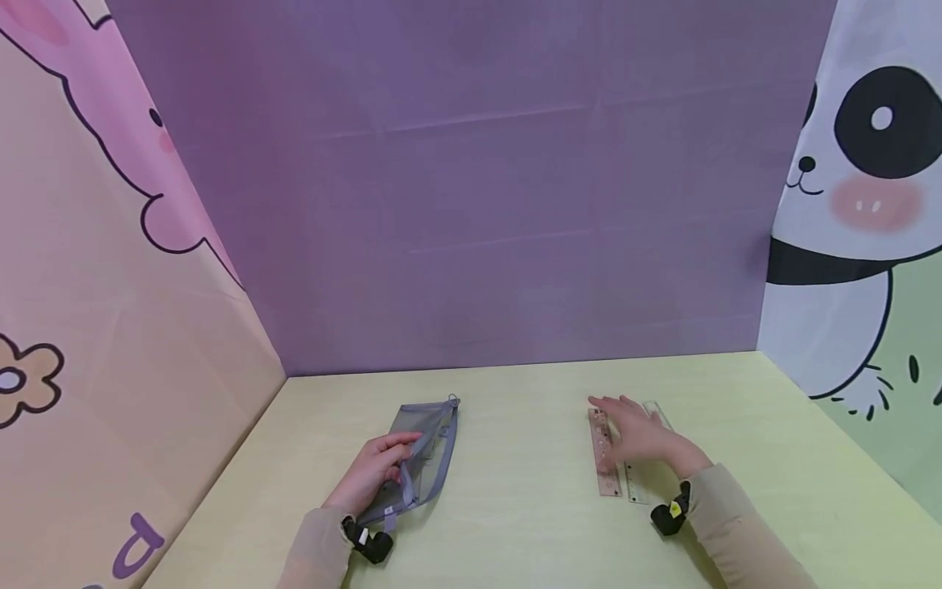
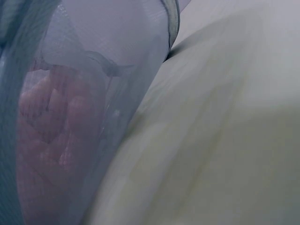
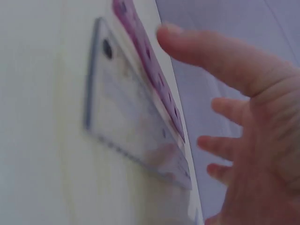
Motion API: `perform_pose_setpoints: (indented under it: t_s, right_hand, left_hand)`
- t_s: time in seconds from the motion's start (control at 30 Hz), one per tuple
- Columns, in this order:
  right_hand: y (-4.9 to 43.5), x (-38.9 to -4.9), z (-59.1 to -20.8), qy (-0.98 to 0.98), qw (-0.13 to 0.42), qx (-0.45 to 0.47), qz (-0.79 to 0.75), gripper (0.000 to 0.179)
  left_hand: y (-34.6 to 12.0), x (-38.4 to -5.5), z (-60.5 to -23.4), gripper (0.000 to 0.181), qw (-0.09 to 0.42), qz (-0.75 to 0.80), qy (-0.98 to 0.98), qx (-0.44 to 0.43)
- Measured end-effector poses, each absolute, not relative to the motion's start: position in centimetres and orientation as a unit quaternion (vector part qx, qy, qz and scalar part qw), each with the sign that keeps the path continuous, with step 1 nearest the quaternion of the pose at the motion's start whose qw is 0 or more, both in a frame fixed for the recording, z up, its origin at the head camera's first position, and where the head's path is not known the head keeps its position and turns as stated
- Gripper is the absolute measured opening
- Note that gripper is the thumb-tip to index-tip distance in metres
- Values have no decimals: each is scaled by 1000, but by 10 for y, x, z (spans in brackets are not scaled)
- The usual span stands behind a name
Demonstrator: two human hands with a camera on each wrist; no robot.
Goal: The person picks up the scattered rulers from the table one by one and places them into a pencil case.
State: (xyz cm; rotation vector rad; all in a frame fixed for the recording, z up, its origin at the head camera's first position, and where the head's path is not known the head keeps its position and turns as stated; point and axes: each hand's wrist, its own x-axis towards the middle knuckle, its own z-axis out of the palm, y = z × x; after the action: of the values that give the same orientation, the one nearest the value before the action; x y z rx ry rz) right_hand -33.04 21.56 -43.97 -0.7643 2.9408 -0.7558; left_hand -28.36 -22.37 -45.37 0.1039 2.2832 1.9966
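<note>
My left hand [image 1: 371, 470] grips the edge of a grey-blue mesh zipper pouch [image 1: 409, 419] lying at the left of the table. Through the see-through mesh [image 2: 126, 28], the curled fingers show in the left wrist view. Over on the right, my right hand [image 1: 639, 433] hovers above two rulers, its fingers spread and holding nothing. One is a pink ruler [image 1: 609, 484]; the other is a clear ruler [image 1: 636, 487], partly hidden under the hand. The right wrist view shows the clear ruler [image 3: 126, 103] nearer the camera and the pink ruler [image 3: 143, 44] beyond it.
A pale wood-toned table [image 1: 515, 491] carries both items. Behind it rises a purple backdrop [image 1: 471, 204], with a cartoon-printed panel [image 1: 132, 327] on the left and a panda-printed panel [image 1: 832, 327] on the right. Each wrist wears a small black camera [image 1: 670, 517].
</note>
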Motion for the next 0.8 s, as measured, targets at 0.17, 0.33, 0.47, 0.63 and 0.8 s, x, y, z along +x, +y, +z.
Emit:
perform_pose_setpoints:
  t_s: [0.17, 0.33, 0.47, 0.63, 0.8]
  right_hand:
    - [219, -323, -436, 935, 51, -245, -251, 105]
    - [218, -322, -436, 934, 56, -250, -249, 106]
    - [218, -324, -437, 933, 81, -241, -255, 110]
    - [220, -324, -438, 930, 96, -250, -250, 110]
    - [219, -324, -437, 934, 92, -253, -233, 109]
  left_hand:
    - [-224, -284, -454, 41, 53, 657, 752, 36]
    - [-224, -283, -454, 41, 52, 655, 753, 35]
    - [-225, -283, -454, 41, 51, 655, 753, 36]
    - [-224, -283, -454, 41, 52, 654, 753, 37]
    - [-224, -283, -454, 41, 55, 656, 752, 33]
